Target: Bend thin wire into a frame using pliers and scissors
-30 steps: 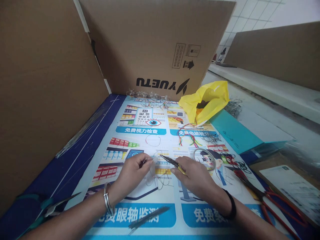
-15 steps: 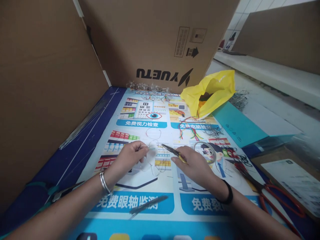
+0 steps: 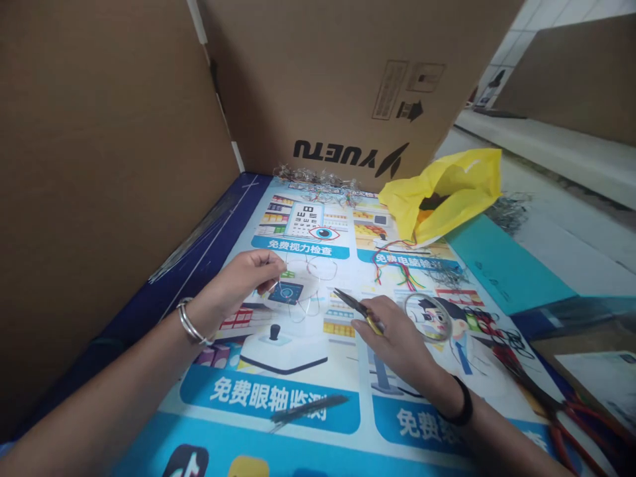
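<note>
My left hand (image 3: pixel 251 271) is closed in a pinch on a thin bent wire (image 3: pixel 304 318), whose loops hang to its right over the printed sheet. Fingers of my right hand (image 3: pixel 395 334) wrap round small pliers (image 3: pixel 352 301) with yellow handles. The dark jaws point up and left, apart from the wire. A thin wire loop (image 3: pixel 322 268) lies just beyond the hands. Nearer to me rests a bundle of short straight wires (image 3: pixel 309 411).
A clear ring-shaped roll (image 3: pixel 448 324) lies right of my right hand. Red-handled scissors (image 3: pixel 561 424) are at the lower right. Coloured cords (image 3: pixel 408 275) lie by a yellow bag (image 3: pixel 447 218). A wire tangle (image 3: pixel 322 180) sits along the cardboard wall (image 3: pixel 308 86).
My left hand has moved left and away from the pliers, drawing the wire with it. The right hand keeps its grip on the pliers. The view has turned slightly left.
</note>
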Demonstrator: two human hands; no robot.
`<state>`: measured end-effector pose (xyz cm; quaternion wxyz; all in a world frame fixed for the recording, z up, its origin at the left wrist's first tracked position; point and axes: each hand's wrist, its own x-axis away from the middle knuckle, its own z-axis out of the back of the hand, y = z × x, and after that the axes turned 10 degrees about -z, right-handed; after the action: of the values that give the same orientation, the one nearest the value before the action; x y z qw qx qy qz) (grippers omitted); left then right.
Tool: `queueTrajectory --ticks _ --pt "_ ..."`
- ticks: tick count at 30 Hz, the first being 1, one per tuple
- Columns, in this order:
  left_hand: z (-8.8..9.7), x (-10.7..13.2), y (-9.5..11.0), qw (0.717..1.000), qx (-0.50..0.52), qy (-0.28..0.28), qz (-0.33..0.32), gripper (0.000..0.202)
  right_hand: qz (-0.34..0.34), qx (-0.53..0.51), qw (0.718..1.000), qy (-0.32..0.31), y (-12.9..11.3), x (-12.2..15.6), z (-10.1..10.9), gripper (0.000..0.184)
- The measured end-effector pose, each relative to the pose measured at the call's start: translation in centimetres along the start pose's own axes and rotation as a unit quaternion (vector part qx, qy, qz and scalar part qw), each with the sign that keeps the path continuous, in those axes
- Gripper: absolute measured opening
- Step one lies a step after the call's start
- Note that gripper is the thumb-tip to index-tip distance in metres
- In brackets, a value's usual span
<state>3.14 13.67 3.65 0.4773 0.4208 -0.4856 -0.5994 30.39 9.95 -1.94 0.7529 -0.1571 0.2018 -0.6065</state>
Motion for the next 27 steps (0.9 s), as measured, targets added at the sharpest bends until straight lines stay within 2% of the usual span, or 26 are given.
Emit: queueTrajectory --ticks 5,10,14,17,20,27 --pt "2.6 -0.3 0.9 0.998 0.015 0.043 -0.031 0.021 0.074 0.07 0.995 -0.01 -1.4 -0.3 -0.2 0.027" --pt "5.0 -0.2 2.1 0.994 0.01 0.094 -0.062 0.019 0.112 0.127 0.985 -0.04 -3.2 -0.7 0.0 0.029" --pt "6.3 0.0 2.7 0.989 0.036 0.122 -0.08 0.015 0.125 0.153 0.979 -0.04 -3.4 -0.7 0.2 0.033" --pt "6.1 0.0 2.3 0.991 0.045 0.105 -0.076 0.018 0.122 0.167 0.977 -0.046 -3.1 -0.4 0.6 0.032" --pt "5.3 -0.1 1.4 0.996 0.041 0.06 -0.055 0.02 0.118 0.177 0.976 -0.054 -2.6 -0.1 1.2 0.028" --pt "2.5 -0.4 -0.8 0.999 0.03 -0.021 -0.004 0.016 0.119 0.17 0.978 0.012 -1.2 0.1 1.5 0.026"
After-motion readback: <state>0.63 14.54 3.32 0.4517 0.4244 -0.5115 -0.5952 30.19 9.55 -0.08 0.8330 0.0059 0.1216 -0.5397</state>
